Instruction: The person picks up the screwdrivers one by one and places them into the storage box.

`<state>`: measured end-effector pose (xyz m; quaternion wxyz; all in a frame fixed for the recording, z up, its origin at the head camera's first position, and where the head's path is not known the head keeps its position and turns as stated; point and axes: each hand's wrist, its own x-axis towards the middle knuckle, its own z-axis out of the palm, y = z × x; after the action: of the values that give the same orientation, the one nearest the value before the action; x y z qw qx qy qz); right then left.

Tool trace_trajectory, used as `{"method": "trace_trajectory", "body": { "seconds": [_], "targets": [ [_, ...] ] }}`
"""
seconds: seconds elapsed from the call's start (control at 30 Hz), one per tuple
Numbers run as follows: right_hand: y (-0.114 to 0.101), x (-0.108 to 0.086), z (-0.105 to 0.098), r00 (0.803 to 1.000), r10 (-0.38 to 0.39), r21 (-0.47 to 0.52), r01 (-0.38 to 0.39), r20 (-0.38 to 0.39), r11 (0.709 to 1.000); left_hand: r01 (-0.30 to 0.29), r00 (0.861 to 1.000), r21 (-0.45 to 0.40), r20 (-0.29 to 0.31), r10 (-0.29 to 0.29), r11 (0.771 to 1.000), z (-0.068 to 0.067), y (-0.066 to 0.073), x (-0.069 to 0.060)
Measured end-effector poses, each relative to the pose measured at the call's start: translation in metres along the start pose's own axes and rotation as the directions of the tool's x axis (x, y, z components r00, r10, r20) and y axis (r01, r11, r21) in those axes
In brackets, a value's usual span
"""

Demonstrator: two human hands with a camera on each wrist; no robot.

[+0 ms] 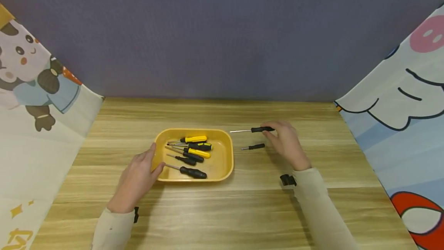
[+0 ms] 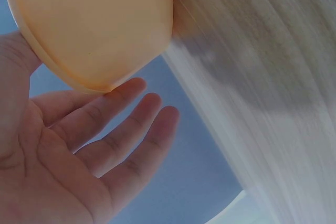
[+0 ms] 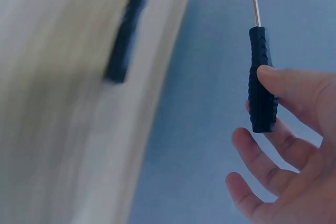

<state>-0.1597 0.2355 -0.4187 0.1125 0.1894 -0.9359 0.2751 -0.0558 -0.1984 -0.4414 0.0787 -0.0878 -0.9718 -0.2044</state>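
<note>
My right hand (image 1: 286, 144) pinches a black-handled screwdriver (image 1: 260, 129) between thumb and fingers, its thin shaft pointing left toward the tray. In the right wrist view the screwdriver's ribbed handle (image 3: 261, 82) shows between thumb and index finger, above the table. A shorter black screwdriver (image 1: 256, 147) lies on the table near that hand. My left hand (image 1: 137, 176) holds the left end of a yellow tray (image 1: 222, 157), thumb and fingers at its rim. Several screwdrivers lie inside the tray, among them a yellow-handled one (image 1: 195, 139) and a large black one (image 1: 193, 172).
A wood-grain table (image 1: 208, 215) lies under everything. Behind it rises a grey-blue panel (image 1: 222, 41). Cartoon-printed panels stand at the left (image 1: 34, 99) and right (image 1: 392, 122) sides.
</note>
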Motion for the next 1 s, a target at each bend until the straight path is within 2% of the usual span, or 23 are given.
{"method": "trace_trajectory", "body": {
  "seconds": [0.2, 0.37, 0.73, 1.0],
  "targets": [
    [-0.031, 0.02, 0.004, 0.998, -0.069, -0.018, 0.069, -0.013, 0.997, 0.003, 1.0, -0.006, -0.008, -0.003, 1.0, 0.0, 0.0, -0.001],
    [-0.059, 0.036, 0.017, 0.991, -0.13, -0.026, 0.13, -0.003, 0.991, 0.007, 1.0, -0.006, -0.004, -0.007, 1.0, 0.0, 0.0, -0.001],
    [-0.124, 0.063, 0.052, 0.981, -0.136, -0.025, 0.14, 0.137, 0.99, 0.015, 1.0, -0.008, 0.009, -0.015, 1.0, 0.001, 0.0, 0.0],
    [-0.155, 0.079, 0.074, 0.964, -0.116, -0.035, 0.128, 0.239, 0.991, 0.007, 1.0, -0.006, 0.004, -0.007, 1.0, 0.003, -0.002, 0.0]
  ]
}}
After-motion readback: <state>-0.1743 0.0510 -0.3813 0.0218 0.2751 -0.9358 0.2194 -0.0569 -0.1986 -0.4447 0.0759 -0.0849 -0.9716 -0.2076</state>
